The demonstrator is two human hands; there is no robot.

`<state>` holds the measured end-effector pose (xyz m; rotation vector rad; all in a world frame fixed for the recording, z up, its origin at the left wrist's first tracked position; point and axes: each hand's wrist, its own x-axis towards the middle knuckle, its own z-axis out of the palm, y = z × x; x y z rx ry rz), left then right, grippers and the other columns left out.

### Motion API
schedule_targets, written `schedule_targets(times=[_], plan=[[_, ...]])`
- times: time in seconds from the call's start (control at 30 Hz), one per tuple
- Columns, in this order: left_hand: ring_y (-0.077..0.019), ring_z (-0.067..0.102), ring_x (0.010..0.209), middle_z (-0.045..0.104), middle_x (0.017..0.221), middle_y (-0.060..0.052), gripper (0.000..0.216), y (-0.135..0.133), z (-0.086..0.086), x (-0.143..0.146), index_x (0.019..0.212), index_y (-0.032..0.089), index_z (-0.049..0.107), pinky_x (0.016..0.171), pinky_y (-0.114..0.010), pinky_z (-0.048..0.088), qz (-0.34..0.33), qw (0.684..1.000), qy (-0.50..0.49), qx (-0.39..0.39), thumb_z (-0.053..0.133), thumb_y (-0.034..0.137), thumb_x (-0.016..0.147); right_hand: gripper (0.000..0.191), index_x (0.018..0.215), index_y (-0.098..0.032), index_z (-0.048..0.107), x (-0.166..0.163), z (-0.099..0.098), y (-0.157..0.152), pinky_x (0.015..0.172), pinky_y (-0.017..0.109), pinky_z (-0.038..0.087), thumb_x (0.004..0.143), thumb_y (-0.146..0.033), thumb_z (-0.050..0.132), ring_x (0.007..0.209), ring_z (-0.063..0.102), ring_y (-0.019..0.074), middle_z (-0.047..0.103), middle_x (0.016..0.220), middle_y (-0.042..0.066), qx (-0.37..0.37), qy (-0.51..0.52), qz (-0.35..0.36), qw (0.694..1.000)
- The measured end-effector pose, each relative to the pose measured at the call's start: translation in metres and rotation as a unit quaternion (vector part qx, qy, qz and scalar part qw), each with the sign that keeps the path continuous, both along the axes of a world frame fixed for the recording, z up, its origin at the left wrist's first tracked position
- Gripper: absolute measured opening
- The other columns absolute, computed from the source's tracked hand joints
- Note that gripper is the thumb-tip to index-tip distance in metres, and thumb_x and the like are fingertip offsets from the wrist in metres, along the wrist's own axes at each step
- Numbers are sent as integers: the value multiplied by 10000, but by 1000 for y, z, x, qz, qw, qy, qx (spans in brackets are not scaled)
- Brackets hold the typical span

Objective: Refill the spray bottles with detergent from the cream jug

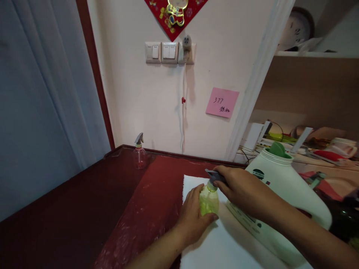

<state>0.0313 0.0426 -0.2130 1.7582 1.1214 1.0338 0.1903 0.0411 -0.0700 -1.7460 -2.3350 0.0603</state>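
Spray bottle point(209, 203) right in the middle of the action, yellow-green liquid glowing inside, positioned over the white sheet point(213, 246)! Left hand point(193, 216) has the clear body, fingers curled along one side, thumb reaching round the lower front, opened only as wide as the bottle itself. Up top, right hand point(238, 186) clamps the gray trigger head point(217, 177), fingers bent tightly over it, and that head sits at the neck; whether it's threaded tight, can't tell from here. The base is tucked behind the thumb, so contact with the sheet can't be called.

Just to the right, big pale-green jug point(291, 198), green piece point(277, 148) in its mouth, the right forearm crossing in front of it. Away at the back of the red tabletop point(165, 179), a second spray bottle point(139, 158) stands upright, well apart from both hands. On the wall, pink sticky note point(223, 102) reading 377, and over to the left, light switches point(162, 52)!
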Motion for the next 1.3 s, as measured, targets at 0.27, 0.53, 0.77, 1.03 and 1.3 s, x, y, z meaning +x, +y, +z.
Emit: schedule_targets(times=[0.27,0.53,0.77,1.03,1.3], plan=[[-291,172,1544,220,1667,-149,875,-1,-9,-1,1583,200,177,1260,-524,170,-34,992,22,119,672,245,863,194,1094,-179,633,-3,-2,2,730,391,425,946,-249,528,910,680,335,719,970,134,-22,-13,4,1000],[-284,340,1473,392,1586,-131,818,0,-9,1,1544,240,280,1230,-524,269,-24,988,15,154,693,181,841,608,905,-205,655,19,10,-6,584,284,487,999,-676,283,652,640,189,671,747,43,-132,224,52,964],[-305,354,1461,403,1576,-132,799,-1,-7,0,1553,243,283,1220,-520,277,-31,989,-8,148,683,233,862,435,1115,-179,657,41,-55,2,512,250,437,882,-543,603,578,529,153,575,684,-16,-120,492,-1,862],[-307,352,1467,406,1580,-119,793,0,-13,-2,1555,261,288,1215,-522,282,-19,991,-12,130,672,223,862,404,1095,-228,673,23,-93,11,719,297,489,792,-476,771,798,557,197,604,805,3,-147,543,118,818],[-315,336,1479,357,1613,-115,840,13,-31,-7,1558,266,272,1216,-510,284,-12,992,-11,124,671,207,822,269,920,-220,657,0,-96,19,775,302,452,875,-485,664,870,537,194,583,928,21,-55,600,146,785]])
